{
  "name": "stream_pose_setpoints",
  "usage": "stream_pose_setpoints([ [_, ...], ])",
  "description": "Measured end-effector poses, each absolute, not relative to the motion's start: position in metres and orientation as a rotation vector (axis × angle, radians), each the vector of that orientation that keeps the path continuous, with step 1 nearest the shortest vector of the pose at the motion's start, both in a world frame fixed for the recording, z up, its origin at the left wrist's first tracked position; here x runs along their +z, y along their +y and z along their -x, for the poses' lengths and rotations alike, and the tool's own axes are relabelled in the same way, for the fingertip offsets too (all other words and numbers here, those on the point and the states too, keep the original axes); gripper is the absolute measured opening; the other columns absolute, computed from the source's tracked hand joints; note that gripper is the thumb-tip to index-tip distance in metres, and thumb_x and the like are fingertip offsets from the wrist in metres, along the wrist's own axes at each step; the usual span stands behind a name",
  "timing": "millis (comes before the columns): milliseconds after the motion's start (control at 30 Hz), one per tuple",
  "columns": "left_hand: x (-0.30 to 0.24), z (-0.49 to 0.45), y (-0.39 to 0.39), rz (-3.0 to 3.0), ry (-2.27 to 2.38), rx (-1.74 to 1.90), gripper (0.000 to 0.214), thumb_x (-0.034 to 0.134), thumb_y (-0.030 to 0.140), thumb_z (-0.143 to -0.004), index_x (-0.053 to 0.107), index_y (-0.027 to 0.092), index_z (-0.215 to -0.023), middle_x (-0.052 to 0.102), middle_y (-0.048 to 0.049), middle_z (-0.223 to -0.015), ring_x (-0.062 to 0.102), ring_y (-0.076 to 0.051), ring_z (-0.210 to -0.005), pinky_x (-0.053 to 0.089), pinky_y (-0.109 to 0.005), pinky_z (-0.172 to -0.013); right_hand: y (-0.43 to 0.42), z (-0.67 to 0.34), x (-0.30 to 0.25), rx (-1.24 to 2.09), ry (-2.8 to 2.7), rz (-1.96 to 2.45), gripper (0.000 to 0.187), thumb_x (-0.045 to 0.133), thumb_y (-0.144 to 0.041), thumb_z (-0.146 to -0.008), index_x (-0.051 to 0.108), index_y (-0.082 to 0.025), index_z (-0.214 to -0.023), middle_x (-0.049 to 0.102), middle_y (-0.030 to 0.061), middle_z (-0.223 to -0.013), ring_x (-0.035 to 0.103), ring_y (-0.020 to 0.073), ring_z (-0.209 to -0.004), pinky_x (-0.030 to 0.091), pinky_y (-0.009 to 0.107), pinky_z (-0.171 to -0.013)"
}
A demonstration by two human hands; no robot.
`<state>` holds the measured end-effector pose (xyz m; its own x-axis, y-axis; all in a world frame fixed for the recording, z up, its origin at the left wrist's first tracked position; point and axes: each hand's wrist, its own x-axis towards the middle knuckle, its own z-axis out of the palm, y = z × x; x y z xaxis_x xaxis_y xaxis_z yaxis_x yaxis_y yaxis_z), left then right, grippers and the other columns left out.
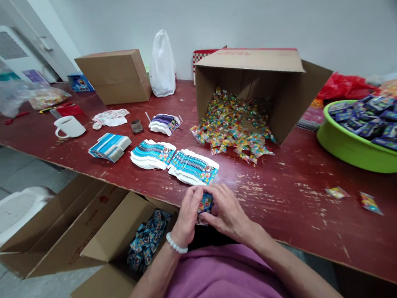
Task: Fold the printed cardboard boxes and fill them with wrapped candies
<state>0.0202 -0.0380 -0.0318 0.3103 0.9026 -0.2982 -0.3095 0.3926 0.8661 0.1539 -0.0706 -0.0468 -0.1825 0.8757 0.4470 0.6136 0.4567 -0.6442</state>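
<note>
My left hand [190, 215], with a white bead bracelet on the wrist, is closed around one side of a small blue printed box [205, 203]. From the other side my right hand [228, 209] grips the same box, and its fingers hide part of it. Both hands are at the table's front edge. Just beyond them lie fanned stacks of flat blue-and-white box blanks [195, 166]. A large open carton [287, 98] on its side spills small wrapped candies [236, 122] onto the table. Below my left hand, a floor carton [109, 228] contains several small blue boxes [149, 238].
The red table [276, 193] has worn paint. At right is a green basin [364, 154] of dark purple packets. Two loose candy packets [370, 202] lie before it. A white mug [70, 127], closed carton [117, 77] and white plastic bag [162, 66] stand further back.
</note>
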Motion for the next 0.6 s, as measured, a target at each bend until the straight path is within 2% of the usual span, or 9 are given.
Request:
stream_pose_setpoints([
  [100, -0.04, -0.01, -0.039, -0.964, 0.971, 0.915, 0.032, 0.065, 0.048, -0.083, 0.063, 0.016, -0.087, 0.065, -0.0001, -0.076, 0.062, -0.012, -0.068, 0.049, -0.02, -0.062, -0.065, -0.157, -0.042, 0.51, -1.909, 1.193, 0.064, 0.075, -0.029, -0.077, 0.044, -0.024, -0.133, 0.055, 0.0127, -0.129, 0.05, 0.0292, -0.119, 0.043, 0.046, -0.1],
  [200, -0.05, 0.015, -0.033, -1.038, 1.139, 0.875, 0.039, 0.06, 0.056, -0.083, 0.057, 0.017, -0.087, 0.058, 0.0043, -0.059, 0.052, -0.009, -0.041, 0.037, -0.018, -0.038, -0.048, -0.171, -0.047, 0.629, -1.778, 1.311, 0.051, 0.069, -0.036, -0.083, 0.05, -0.022, -0.128, 0.057, 0.0106, -0.121, 0.058, 0.0244, -0.107, 0.049, 0.041, -0.091],
  [267, -0.053, 0.04, -0.03, -0.974, 1.237, 0.927, 0.041, 0.062, 0.057, -0.081, 0.055, 0.018, -0.091, 0.063, 0.0023, -0.062, 0.054, -0.01, -0.039, 0.036, -0.017, -0.036, -0.029, -0.186, -0.058, 0.632, -1.651, 1.484, 0.044, 0.063, -0.039, -0.086, 0.053, -0.02, -0.125, 0.061, 0.0087, -0.11, 0.061, 0.0218, -0.091, 0.051, 0.039, -0.081],
  [367, -0.055, 0.082, -0.028, -0.773, 1.256, 0.949, 0.045, 0.065, 0.057, -0.078, 0.056, 0.018, -0.099, 0.068, -0.0011, -0.068, 0.061, -0.014, -0.045, 0.045, -0.022, -0.04, 0.002, -0.207, -0.079, 0.515, -1.582, 1.665, 0.047, 0.063, -0.043, -0.084, 0.055, -0.016, -0.122, 0.061, 0.0091, -0.103, 0.061, 0.0219, -0.083, 0.051, 0.038, -0.075],
  [467, -0.065, 0.12, -0.032, -0.606, 1.397, 0.992, 0.037, 0.072, 0.046, -0.071, 0.054, 0.018, -0.088, 0.066, 0.0005, -0.062, 0.06, -0.016, -0.042, 0.046, -0.024, -0.038, 0.025, -0.216, -0.094, 0.424, -1.612, 1.742, 0.052, 0.068, -0.044, -0.079, 0.056, -0.015, -0.12, 0.059, 0.0126, -0.107, 0.059, 0.0273, -0.096, 0.049, 0.04, -0.082],
  [600, -0.101, 0.165, -0.034, -0.625, 1.7, 1.061, 0.029, 0.061, 0.043, -0.07, 0.053, 0.019, -0.086, 0.064, 0.0006, -0.058, 0.06, -0.02, -0.042, 0.045, -0.028, -0.038, 0.035, -0.216, -0.101, 0.357, -1.632, 1.906, 0.052, 0.071, -0.055, -0.075, 0.061, -0.018, -0.11, 0.056, 0.0148, -0.114, 0.051, 0.0338, -0.108, 0.043, 0.044, -0.087],
])
